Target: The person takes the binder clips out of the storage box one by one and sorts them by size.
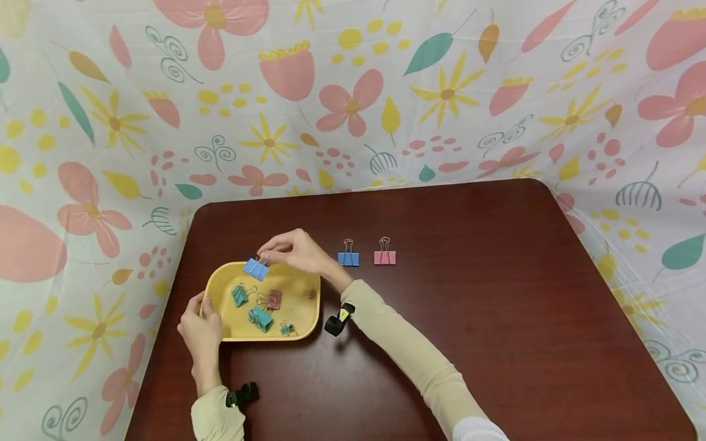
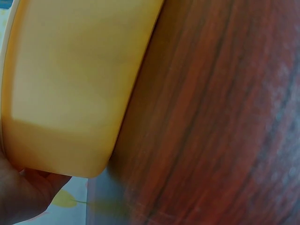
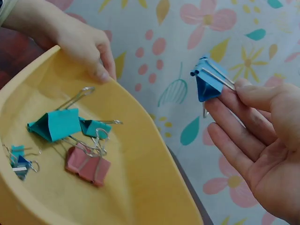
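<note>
A blue binder clip (image 1: 256, 269) hangs by its wire handle from my right hand (image 1: 295, 252), over the far left part of a yellow tray (image 1: 231, 331). In the right wrist view thumb and fingers pinch the handle of that blue binder clip (image 3: 208, 79). My left hand (image 1: 203, 327) grips the tray's left rim, thumb on top; in the left wrist view the fingers go round the tray's corner. Inside the tray lie teal binder clips (image 1: 260, 318), a pink binder clip (image 1: 274, 299) and several smaller clips (image 1: 287, 328).
On the dark wooden table (image 1: 469, 306), right of the tray, a second blue binder clip (image 1: 348, 259) and a pink binder clip (image 1: 385, 257) lie side by side. A floral cloth (image 1: 353, 153) hangs behind the table and along its sides.
</note>
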Demonstrator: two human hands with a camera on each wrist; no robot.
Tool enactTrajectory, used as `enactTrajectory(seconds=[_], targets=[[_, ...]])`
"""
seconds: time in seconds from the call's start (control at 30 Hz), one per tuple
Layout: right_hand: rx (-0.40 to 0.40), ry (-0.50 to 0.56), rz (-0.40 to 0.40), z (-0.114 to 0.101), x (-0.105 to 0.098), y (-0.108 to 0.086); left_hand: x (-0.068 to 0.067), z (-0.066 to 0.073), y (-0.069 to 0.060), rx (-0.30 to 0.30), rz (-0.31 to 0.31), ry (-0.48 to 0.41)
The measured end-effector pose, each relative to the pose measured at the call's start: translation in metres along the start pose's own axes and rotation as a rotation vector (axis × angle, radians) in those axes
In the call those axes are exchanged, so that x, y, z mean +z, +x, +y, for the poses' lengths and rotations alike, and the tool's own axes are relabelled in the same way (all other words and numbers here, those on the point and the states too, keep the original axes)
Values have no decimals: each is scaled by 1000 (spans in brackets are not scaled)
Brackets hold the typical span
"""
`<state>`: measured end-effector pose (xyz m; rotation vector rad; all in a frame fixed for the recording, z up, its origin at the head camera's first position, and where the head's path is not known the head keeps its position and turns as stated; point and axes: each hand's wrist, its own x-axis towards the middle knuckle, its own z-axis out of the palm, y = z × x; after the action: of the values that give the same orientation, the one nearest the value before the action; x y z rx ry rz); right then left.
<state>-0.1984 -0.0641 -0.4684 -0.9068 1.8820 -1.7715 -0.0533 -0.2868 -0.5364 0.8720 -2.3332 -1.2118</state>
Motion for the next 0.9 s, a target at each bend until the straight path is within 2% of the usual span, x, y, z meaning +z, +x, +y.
enactTrajectory(seconds=[0.17, 0.23, 0.3, 0.6, 0.9], targets=[[6, 48, 29, -1, -13, -6, 1, 0, 1, -8, -8, -10], [6, 23, 37, -1, -18, -9, 2, 0, 1, -11, -16, -10], [11, -33, 28, -1, -24, -13, 1, 0, 1, -16, -19, -10], [67, -397, -107, -2, -52, -36, -1, -2, -6, -20, -19, -3], [116, -544, -142, 4, -85, -66, 0, 2, -3, -8, -1, -5]])
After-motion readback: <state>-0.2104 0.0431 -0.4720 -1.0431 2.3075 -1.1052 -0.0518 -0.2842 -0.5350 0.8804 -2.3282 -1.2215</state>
